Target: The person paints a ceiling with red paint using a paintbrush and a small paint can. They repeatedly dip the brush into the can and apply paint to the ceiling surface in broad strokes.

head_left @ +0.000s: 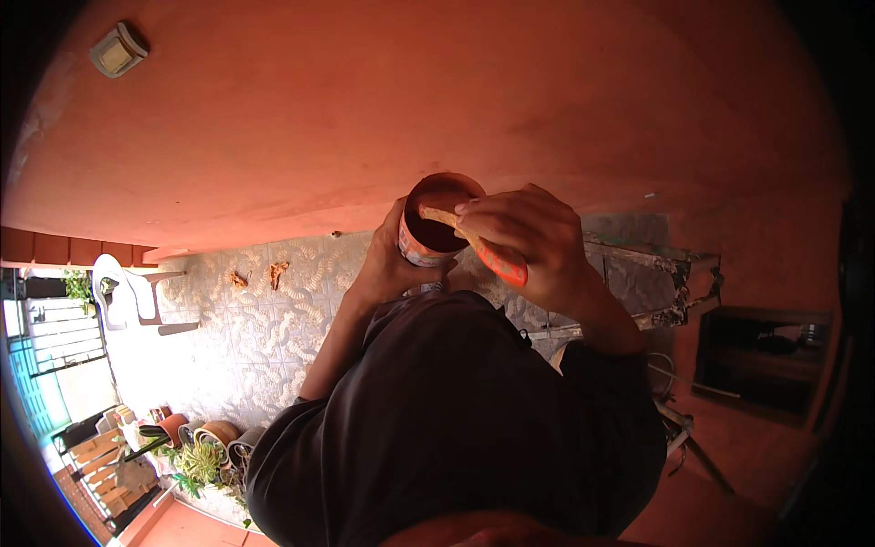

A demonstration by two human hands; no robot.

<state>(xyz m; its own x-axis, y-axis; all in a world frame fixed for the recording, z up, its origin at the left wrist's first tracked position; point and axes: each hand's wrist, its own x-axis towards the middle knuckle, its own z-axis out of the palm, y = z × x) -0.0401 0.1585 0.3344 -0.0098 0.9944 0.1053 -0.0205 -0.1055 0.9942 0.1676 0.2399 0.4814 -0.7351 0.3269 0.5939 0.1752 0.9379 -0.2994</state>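
Head cam: left hand (381, 266) is clamping a can (419, 249), right hand (536, 230) beside it is gripping a smeared tool (499, 262) over the mouth; probably stirring, next move's needing steadiness.

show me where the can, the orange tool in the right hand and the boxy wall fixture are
Can (419, 252): head view, on its outer side wall.
Orange tool (501, 263): head view, on its wide end.
Boxy wall fixture (116, 57): head view, on its yellowish front panel.
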